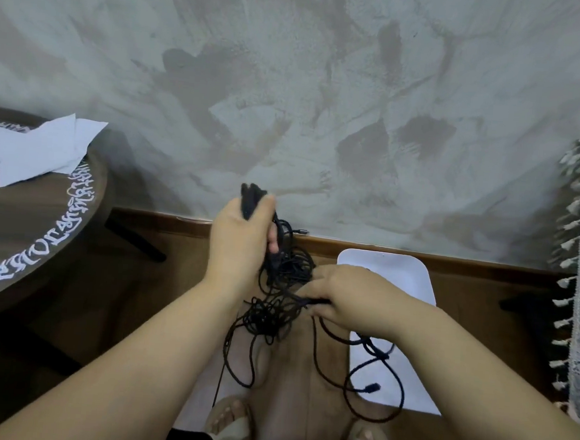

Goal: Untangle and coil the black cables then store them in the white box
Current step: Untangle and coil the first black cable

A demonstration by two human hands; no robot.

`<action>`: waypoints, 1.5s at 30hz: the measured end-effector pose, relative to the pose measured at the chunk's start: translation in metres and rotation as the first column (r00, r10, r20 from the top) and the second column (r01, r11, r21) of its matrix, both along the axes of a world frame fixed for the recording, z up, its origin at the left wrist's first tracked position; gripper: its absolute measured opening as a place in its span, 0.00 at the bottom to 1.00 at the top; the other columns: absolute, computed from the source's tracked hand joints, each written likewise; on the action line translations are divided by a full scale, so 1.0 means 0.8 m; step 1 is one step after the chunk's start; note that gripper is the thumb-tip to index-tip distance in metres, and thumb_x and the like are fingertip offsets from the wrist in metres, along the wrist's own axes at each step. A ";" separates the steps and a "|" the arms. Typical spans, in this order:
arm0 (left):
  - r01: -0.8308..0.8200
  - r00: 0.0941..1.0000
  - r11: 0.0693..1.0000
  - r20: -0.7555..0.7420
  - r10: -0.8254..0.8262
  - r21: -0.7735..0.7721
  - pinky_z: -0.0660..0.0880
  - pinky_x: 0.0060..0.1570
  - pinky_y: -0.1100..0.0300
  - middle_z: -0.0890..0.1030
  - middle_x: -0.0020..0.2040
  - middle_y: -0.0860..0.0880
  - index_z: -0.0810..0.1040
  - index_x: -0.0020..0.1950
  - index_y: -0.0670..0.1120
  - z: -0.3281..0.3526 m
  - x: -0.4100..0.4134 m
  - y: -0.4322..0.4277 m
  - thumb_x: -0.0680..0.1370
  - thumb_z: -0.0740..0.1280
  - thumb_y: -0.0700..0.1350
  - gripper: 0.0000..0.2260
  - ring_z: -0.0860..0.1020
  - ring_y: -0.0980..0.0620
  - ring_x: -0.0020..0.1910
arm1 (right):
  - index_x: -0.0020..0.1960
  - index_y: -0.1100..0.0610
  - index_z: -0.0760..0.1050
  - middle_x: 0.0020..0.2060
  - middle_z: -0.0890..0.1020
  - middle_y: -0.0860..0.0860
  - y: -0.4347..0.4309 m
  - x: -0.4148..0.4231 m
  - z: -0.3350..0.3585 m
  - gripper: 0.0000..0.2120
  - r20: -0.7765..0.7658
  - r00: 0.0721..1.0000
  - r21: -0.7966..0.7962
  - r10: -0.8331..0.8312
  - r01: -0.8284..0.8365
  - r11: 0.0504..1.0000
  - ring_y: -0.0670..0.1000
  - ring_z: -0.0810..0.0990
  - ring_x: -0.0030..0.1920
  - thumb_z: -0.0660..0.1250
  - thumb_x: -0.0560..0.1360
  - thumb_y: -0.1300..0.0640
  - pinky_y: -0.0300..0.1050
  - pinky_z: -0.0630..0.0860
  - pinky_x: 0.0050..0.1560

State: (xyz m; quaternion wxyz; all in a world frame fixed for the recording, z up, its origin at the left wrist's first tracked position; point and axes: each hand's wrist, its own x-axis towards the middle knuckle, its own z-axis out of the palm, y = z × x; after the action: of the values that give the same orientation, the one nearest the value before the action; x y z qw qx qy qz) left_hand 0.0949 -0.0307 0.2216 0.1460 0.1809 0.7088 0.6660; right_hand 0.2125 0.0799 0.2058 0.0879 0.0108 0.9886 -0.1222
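Black cables are hanging in a messy knot in the middle of the frame, and fingers are curling round them. The left hand is gripping a bunch of ends up high. The right hand is pinching one strand lower down. Pulling that strand out slowly, without yanking, is probably going to work best. The white box is sitting on the floor under the right arm. The round table at the left is standing well apart, giving room.

we can read no words: white ornate lettering rings the round dark wooden table, well left of our left hand, too stylised to decipher.
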 end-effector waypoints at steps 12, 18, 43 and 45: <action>0.333 0.866 0.838 -0.211 -0.453 -0.431 0.66 0.33 0.67 0.78 0.36 0.49 0.78 0.46 0.41 -0.005 0.025 0.017 0.77 0.66 0.49 0.11 0.74 0.54 0.35 | 0.37 0.52 0.82 0.34 0.80 0.40 0.008 0.021 0.019 0.05 -0.471 0.850 -0.375 -0.235 0.048 0.926 0.40 0.74 0.38 0.77 0.63 0.54 0.29 0.68 0.41; 0.233 0.886 0.845 -0.253 -0.388 -0.481 0.64 0.29 0.67 0.74 0.33 0.49 0.75 0.42 0.42 -0.003 0.016 0.014 0.77 0.66 0.49 0.11 0.72 0.53 0.33 | 0.36 0.48 0.78 0.37 0.79 0.46 0.005 0.025 0.028 0.09 -0.234 0.815 -0.646 -0.530 0.277 0.711 0.44 0.78 0.36 0.76 0.67 0.58 0.36 0.76 0.41; 0.576 0.730 0.576 0.048 -0.682 -0.580 0.64 0.24 0.67 0.73 0.25 0.50 0.73 0.38 0.47 0.016 0.006 -0.004 0.72 0.69 0.59 0.16 0.68 0.55 0.21 | 0.45 0.68 0.82 0.48 0.84 0.61 0.024 0.030 0.040 0.17 0.510 0.739 -0.688 -0.441 0.042 -0.724 0.54 0.84 0.37 0.65 0.57 0.67 0.43 0.82 0.34; 0.633 0.665 0.499 0.086 -0.742 -0.591 0.64 0.25 0.65 0.72 0.27 0.49 0.71 0.38 0.47 0.015 0.005 -0.004 0.69 0.74 0.56 0.16 0.68 0.52 0.25 | 0.50 0.69 0.80 0.52 0.83 0.62 0.022 0.027 0.039 0.16 0.503 0.723 -0.712 -0.473 0.037 -0.701 0.57 0.85 0.45 0.58 0.68 0.71 0.46 0.82 0.42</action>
State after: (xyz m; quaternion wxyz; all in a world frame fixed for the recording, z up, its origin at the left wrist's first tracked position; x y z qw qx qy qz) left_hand 0.0992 -0.0340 0.2333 0.3825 0.4545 0.7521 0.2853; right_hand 0.2339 0.0978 0.2370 -0.1277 0.2588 0.2641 -0.9203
